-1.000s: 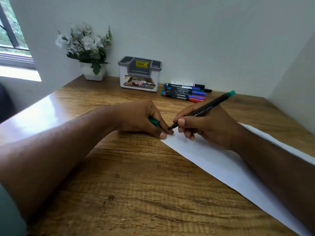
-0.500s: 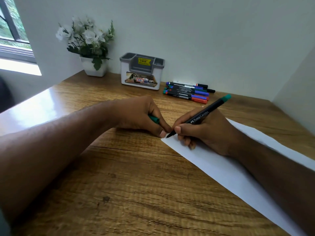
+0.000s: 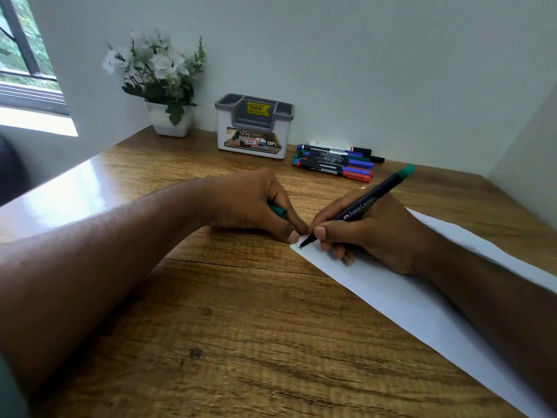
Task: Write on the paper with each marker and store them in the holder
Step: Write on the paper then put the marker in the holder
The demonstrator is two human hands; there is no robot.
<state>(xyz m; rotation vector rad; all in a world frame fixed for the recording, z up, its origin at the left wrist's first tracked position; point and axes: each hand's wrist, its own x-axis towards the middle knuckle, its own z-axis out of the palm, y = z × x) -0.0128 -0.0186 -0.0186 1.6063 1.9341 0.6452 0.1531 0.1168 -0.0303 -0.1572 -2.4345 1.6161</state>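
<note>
Right hand (image 3: 370, 233): fingers clamped on a black marker (image 3: 358, 206) with a green end, held like a pen and slanting up to the right; its tip touches the near-left corner of the paper (image 3: 391, 294), where a small mark shows.
Left hand (image 3: 256, 206): fingers curled round a green cap (image 3: 278, 211), thumb tip pressed on the surface right at the paper's corner, just beside the marker tip.
Paper: a white sheet lying flat on the wooden surface (image 3: 226, 342), running from the middle towards the near right, under the right hand and forearm.
Other markers (image 3: 334, 161): a bunch lying side by side at the back of the surface, capped in red, blue, green and black, just to the right of the holder.
Holder (image 3: 254, 126): a white and grey box with a yellow price sticker, standing upright near the back wall.
Flowers (image 3: 159, 73): white blooms in a white pot, to the left of the holder.
Window (image 3: 21, 55): at the far left edge.
</note>
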